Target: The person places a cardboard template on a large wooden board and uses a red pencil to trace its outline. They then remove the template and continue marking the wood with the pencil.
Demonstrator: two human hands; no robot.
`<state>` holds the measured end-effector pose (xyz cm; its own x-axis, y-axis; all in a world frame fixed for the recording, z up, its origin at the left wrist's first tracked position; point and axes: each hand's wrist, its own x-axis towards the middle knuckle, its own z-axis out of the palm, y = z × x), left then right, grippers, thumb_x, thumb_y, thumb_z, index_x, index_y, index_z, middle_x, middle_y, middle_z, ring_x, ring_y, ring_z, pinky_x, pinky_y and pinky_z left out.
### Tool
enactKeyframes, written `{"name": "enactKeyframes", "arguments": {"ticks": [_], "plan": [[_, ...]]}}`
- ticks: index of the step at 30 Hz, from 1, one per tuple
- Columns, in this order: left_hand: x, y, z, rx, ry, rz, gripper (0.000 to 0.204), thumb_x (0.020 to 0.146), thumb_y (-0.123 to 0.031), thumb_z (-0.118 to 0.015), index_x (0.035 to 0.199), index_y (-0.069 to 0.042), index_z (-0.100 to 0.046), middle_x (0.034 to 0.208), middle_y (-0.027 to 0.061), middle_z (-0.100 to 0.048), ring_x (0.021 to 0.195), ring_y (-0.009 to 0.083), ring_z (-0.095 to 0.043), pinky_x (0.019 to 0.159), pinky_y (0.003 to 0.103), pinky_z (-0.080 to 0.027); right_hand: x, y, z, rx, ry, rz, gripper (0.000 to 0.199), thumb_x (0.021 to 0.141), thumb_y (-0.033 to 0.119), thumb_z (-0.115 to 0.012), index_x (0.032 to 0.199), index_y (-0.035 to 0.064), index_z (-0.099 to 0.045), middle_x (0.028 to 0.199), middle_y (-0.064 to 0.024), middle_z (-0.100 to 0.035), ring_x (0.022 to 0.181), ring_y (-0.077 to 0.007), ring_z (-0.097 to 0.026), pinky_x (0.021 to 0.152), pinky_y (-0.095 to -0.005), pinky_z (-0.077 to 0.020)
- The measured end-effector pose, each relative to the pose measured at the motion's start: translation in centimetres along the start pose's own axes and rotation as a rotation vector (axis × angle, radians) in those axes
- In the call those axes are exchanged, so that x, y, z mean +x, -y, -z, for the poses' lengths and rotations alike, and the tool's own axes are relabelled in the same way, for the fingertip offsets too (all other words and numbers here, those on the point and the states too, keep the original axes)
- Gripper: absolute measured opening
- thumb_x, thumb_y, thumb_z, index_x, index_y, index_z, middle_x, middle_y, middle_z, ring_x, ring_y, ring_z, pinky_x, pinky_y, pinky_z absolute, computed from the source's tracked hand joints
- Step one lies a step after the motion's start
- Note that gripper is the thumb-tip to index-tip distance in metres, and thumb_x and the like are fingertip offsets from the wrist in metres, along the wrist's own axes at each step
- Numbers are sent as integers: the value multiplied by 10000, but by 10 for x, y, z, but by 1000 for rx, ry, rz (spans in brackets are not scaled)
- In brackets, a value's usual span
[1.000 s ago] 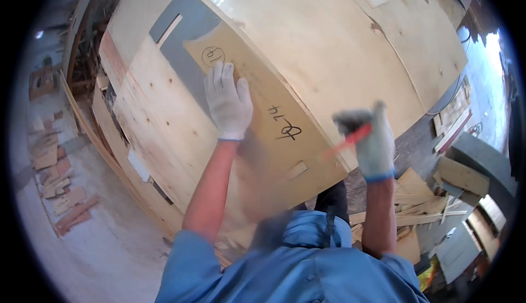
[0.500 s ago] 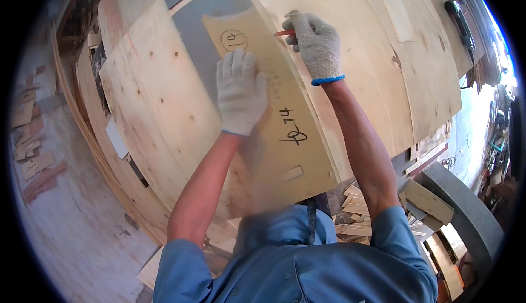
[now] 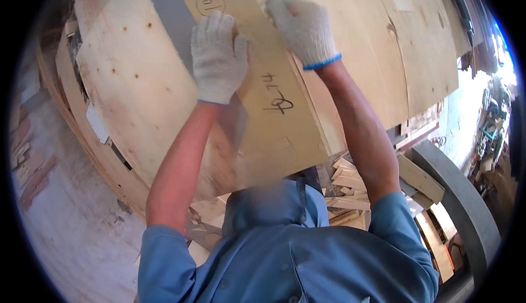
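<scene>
A tan sheet template [image 3: 263, 133] with black handwritten marks lies on a large plywood sheet [image 3: 131, 67], its long right edge running away from me. My left hand [image 3: 219, 56], in a white knitted glove, rests flat on the template's left part with fingers stretched out. Just off the right edge, my right hand [image 3: 304, 29], gloved with a blue cuff, is closed. A hint of red shows between its fingers, where the half-second-old view has a red pencil; its tip is hidden now. A grey-blue sheet [image 3: 172, 7] lies alongside the template's far left.
Plywood offcuts [image 3: 350, 179] are heaped below the near edge. A curved grey piece [image 3: 466, 193] stands at the lower right. A black-handled tool [image 3: 459, 8] lies at the far right of the sheets. Wood scraps [image 3: 35, 182] lie on the floor at left.
The whole view has shifted, putting the board higher in the picture. My right hand has come slightly nearer along the template's edge and turned, hiding the pencil. My left hand stays on the template.
</scene>
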<state>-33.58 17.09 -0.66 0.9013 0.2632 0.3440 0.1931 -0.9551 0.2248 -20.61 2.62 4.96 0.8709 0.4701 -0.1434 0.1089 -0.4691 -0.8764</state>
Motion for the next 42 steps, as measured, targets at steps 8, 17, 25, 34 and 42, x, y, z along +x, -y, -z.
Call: {"name": "enactKeyframes", "arguments": {"ticks": [8, 17, 25, 34, 42], "plan": [[2, 1, -2, 0, -41, -94, 436, 948, -216, -647, 1331, -38, -540, 1399, 161, -543, 1321, 377, -480, 1146, 539, -352, -241, -62, 85, -301, 140, -87, 203, 987, 164, -647, 863, 12, -699, 712, -181, -651, 659, -258, -673, 621, -381, -506], [-1, 4, 0, 15, -65, -86, 416, 960, -203, -636, 1329, -31, -550, 1413, 178, -536, 1336, 379, -475, 1138, 552, -366, -242, -46, 118, -99, 117, -595, 273, 1001, 290, -565, 974, 82, -740, 823, -180, -704, 768, -365, -684, 697, -400, -535], [-2, 1, -3, 65, -47, -51, 442, 975, -258, -607, 1352, -32, -566, 1465, 178, -518, 1370, 386, -456, 1186, 530, -324, -79, -37, 37, -418, 171, 359, 362, 935, 137, -595, 1293, 101, -630, 1230, -113, -692, 957, -361, -712, 808, -461, -572], [-2, -2, 5, 15, -54, -16, 436, 947, -225, -630, 1339, -43, -567, 1435, 171, -533, 1375, 382, -451, 1191, 527, -319, 8, -20, 36, -717, 566, 647, 435, 896, 80, -572, 1321, 172, -588, 1347, -55, -634, 920, -365, -693, 761, -501, -561], [0, -1, 7, -23, -62, -11, 456, 915, -201, -662, 1327, -42, -549, 1406, 161, -535, 1358, 380, -456, 1181, 535, -326, 26, -30, 34, -866, 553, 754, 323, 892, 76, -599, 1209, 135, -588, 1312, -40, -632, 863, -345, -679, 738, -493, -549]]}}
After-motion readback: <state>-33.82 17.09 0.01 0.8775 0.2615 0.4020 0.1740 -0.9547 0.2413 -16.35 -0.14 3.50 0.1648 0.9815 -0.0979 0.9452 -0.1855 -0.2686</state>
